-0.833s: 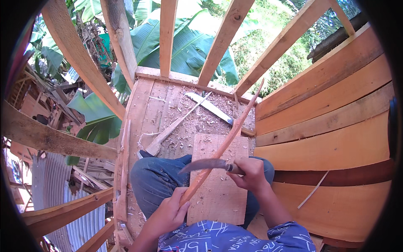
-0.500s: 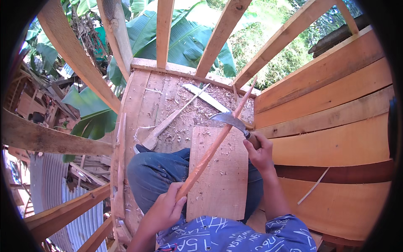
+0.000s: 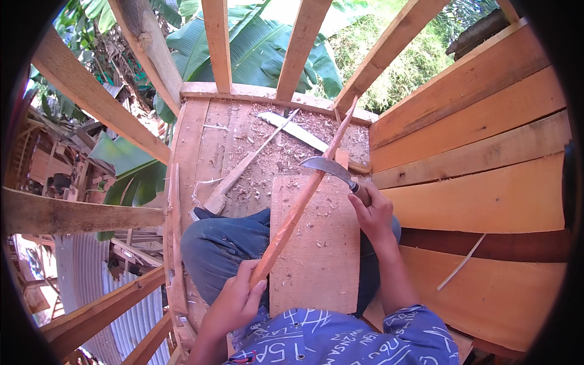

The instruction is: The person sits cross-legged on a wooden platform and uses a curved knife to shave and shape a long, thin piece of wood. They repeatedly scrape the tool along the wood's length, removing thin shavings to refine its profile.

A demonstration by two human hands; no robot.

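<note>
Left hand (image 3: pixel 234 299) closed around lower end of a long reddish wooden stick (image 3: pixel 301 201), which runs diagonally up and right toward the rafters. Right hand (image 3: pixel 372 210) grips handle of a curved-blade knife (image 3: pixel 328 167); blade lies across the stick near mid-length. Flat wooden board (image 3: pixel 316 255) rests on the lap under the stick. Plank floor (image 3: pixel 207 146) ahead carries wood shavings (image 3: pixel 274 155) and loose wooden strips (image 3: pixel 243 170). Plank wall (image 3: pixel 486 152) at right.

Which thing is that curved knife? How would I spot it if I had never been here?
Start at the flat board lying across the person's lap. Just past its far edge, the right hand grips a short handle, and the knife sticks out leftward from it. It is the only grey metal piece there, hooked like a sickle, with its blade laid against the long reddish stick that the left hand holds.
</note>
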